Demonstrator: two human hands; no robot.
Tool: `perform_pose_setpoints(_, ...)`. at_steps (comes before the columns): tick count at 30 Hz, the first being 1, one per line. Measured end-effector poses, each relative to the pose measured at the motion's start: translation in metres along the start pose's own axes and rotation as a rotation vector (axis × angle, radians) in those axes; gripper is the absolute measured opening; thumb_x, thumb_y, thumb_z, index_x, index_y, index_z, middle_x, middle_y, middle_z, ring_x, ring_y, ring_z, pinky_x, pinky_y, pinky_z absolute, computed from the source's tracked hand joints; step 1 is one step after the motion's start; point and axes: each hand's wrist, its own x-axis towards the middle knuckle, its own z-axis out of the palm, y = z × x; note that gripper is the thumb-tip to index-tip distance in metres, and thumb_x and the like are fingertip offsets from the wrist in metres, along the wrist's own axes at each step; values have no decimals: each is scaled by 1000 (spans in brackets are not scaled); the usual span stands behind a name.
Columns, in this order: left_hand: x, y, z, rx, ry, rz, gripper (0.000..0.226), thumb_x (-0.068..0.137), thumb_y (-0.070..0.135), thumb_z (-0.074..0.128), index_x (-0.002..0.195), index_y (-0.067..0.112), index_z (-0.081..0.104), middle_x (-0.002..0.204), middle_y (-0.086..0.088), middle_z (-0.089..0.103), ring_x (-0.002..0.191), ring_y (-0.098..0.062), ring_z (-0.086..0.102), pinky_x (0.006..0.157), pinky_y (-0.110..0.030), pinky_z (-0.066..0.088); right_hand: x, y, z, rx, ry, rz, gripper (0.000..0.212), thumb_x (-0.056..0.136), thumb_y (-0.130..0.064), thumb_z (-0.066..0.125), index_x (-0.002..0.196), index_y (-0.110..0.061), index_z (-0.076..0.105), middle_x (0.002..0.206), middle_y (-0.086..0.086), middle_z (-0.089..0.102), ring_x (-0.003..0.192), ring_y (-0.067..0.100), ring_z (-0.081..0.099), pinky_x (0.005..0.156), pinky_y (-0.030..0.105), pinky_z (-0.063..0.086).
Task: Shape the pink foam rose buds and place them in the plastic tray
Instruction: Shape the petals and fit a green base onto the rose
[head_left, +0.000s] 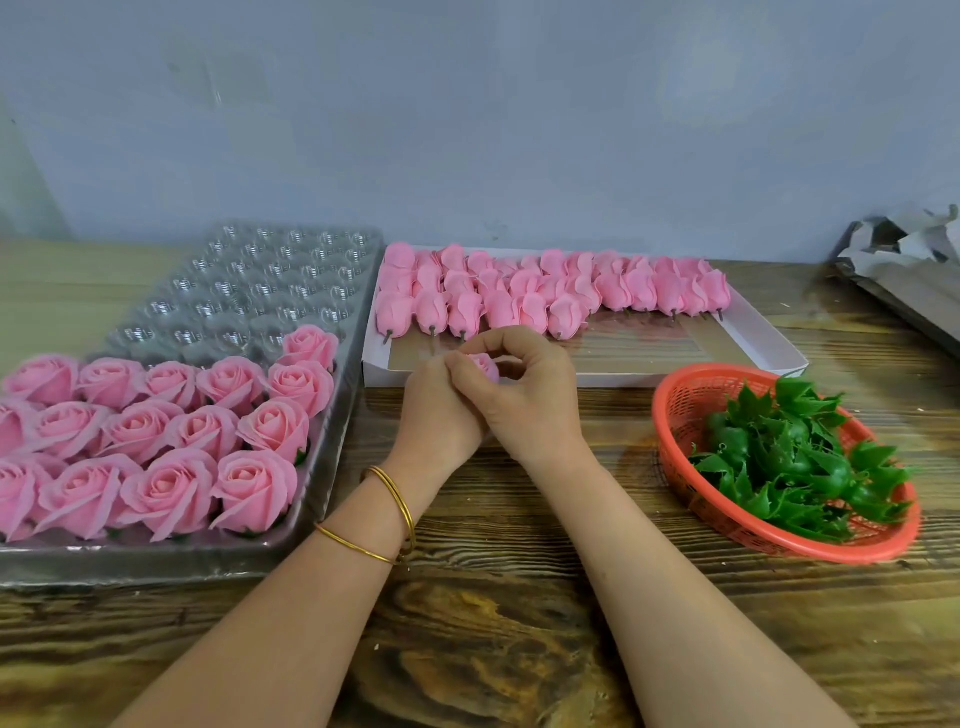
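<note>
Both hands meet over the table's middle around one pink foam rose bud. My left hand pinches it from the left, and my right hand curls round it from the right; most of the bud is hidden. On the left lies the clear plastic tray, its near rows filled with several opened pink roses, its far cups bare. A white box behind my hands holds several closed pink buds lying in rows.
A red plastic basket of green leaf calyxes sits at the right. Crumpled grey paper lies at the far right edge. The wooden table ends at a grey wall behind.
</note>
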Motion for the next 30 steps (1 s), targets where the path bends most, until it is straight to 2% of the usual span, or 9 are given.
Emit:
perform_pose_setpoints(3, 0, 4, 0, -89, 43, 1, 12, 70, 25, 57, 59, 25, 61, 80, -14, 71, 71, -14, 58, 72, -41, 56, 0, 0, 1, 27, 2, 28, 10, 77, -12, 79, 84, -12, 73, 88, 4, 70, 83, 17, 68, 81, 42, 55)
perform_pose_setpoints(8, 2, 4, 1, -93, 65, 14, 28, 68, 32, 51, 74, 11, 69, 79, -12, 70, 85, -30, 67, 75, -50, 56, 0, 0, 1, 38, -12, -6, 13, 78, -12, 80, 90, -10, 77, 93, 4, 69, 89, 11, 65, 84, 33, 54)
perform_pose_setpoints(12, 1, 9, -1, -147, 83, 47, 30, 57, 56, 45, 64, 30, 60, 69, 6, 63, 78, -21, 64, 72, -40, 56, 0, 2, 1, 14, -63, -10, 17, 81, -15, 78, 98, -10, 76, 101, 6, 67, 90, -2, 59, 85, 17, 47)
perform_pose_setpoints(15, 2, 5, 0, -189, 73, 13, 23, 62, 47, 50, 65, 27, 61, 67, 8, 60, 74, -16, 61, 68, -38, 55, -1, 3, 1, -25, -110, -23, 20, 86, -19, 74, 105, -12, 75, 107, 6, 67, 91, -13, 53, 87, 6, 39)
perform_pose_setpoints(19, 4, -2, 4, -182, 73, 28, 15, 71, 29, 49, 61, 22, 59, 62, 10, 55, 68, -11, 54, 59, -33, 45, -2, 2, 1, -35, -193, 4, 30, 91, -23, 67, 120, -16, 70, 115, 7, 65, 104, -4, 52, 97, 11, 38)
perform_pose_setpoints(22, 7, -5, 8, -165, 77, 48, 24, 75, 28, 45, 63, 14, 59, 62, 7, 54, 70, -16, 55, 65, -45, 51, -3, 1, 1, -4, -237, 18, 35, 94, -21, 64, 128, -16, 65, 120, 6, 63, 113, 4, 51, 98, 9, 35)
perform_pose_setpoints(25, 9, -6, 8, -212, 45, 31, 19, 78, 28, 43, 66, 21, 55, 67, 1, 53, 75, -20, 54, 72, -45, 50, -4, 0, -1, 24, -287, 32, 38, 94, -16, 63, 131, -16, 61, 122, 8, 61, 118, 8, 49, 99, 9, 34)
perform_pose_setpoints(28, 9, -9, 6, -145, 8, 4, 9, 83, 18, 58, 85, 11, 63, 82, -3, 62, 73, -10, 56, 71, -33, 49, -2, -2, -5, 60, -325, 81, 42, 92, -13, 64, 133, -17, 59, 127, 7, 57, 120, 6, 48, 103, 13, 35)
perform_pose_setpoints(30, 8, -5, 3, -56, 23, 29, 16, 78, 26, 55, 77, 14, 65, 75, 4, 67, 68, -7, 60, 64, -29, 51, 0, -5, -7, 119, -268, 115, 35, 93, -14, 63, 128, -13, 63, 126, 8, 59, 119, 10, 52, 106, 23, 39)
